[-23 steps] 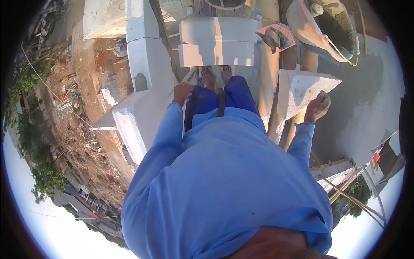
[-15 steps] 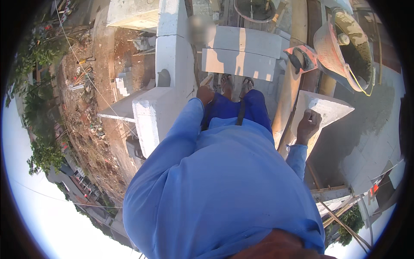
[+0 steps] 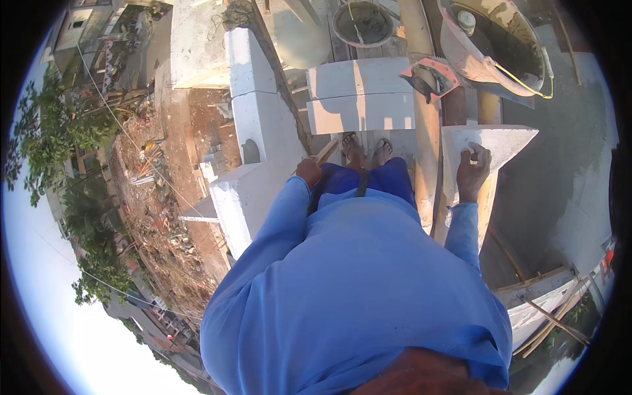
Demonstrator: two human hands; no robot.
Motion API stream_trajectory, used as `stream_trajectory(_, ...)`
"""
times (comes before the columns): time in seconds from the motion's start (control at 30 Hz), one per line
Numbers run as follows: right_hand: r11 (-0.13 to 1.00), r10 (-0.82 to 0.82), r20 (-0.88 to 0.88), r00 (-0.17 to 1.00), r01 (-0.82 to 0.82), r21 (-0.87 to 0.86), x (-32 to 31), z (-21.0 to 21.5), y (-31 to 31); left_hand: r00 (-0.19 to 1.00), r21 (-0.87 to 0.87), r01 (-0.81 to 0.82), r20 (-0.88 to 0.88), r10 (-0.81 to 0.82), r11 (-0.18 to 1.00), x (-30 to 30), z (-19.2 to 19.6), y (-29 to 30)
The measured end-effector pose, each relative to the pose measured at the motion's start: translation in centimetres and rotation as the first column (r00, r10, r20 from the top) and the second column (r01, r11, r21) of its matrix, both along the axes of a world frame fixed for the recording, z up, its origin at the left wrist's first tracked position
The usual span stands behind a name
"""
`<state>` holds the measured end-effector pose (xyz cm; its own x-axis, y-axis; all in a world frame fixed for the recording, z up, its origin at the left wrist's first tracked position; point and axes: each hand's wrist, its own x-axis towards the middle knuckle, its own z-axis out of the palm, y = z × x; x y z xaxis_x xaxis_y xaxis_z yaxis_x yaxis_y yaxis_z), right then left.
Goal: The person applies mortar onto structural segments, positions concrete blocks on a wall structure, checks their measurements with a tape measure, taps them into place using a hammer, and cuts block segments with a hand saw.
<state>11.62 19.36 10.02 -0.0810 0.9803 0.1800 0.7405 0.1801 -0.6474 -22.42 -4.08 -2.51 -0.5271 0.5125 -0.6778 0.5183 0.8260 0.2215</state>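
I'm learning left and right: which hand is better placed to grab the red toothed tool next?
Probably the right hand: it looks nearer the red toothed tool, while the left hand grips a wooden piece.

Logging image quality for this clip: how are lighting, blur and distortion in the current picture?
Head view: sky blown white at lower left; hard sunlit strips and shadow cross the pale blocks. Head view: a blurred round patch near the top hides detail; edges bend toward the black fisheye rim; left hand and right hand are legible.
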Motion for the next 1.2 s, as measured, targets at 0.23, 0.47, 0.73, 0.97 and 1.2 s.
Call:
stream_trajectory(0.23,0.967,-0.253,-0.052,0.966,0.252,-0.033,5.2,2.2,-1.4,0.967,0.117,0.164,0.178,-0.183,0.980,-1.5,-2.2,4.8)
stream_trajectory(0.47,0.890,-0.420,-0.069,0.905,0.396,-0.225,7.9,0.1,-12.5,0.870,0.166,0.212,0.417,-0.263,0.963,1.4,2.0,12.7)
stream_trajectory(0.73,0.153,-0.913,0.354,0.203,0.975,-0.162,10.6,-2.5,-27.2,0.772,-0.141,0.581,0.407,-0.488,0.801,3.0,3.2,18.5)
stream_trajectory(0.97,-0.137,-0.840,0.498,0.214,0.804,-0.578,16.0,-5.3,-32.8,0.706,-0.001,0.641,0.395,-0.588,0.768,7.5,4.3,24.6)
stream_trajectory(1.2,0.172,-0.809,0.354,0.470,0.764,-0.621,12.8,-0.8,-27.9,0.676,0.226,0.580,0.402,-0.617,0.783,7.3,6.6,22.6)
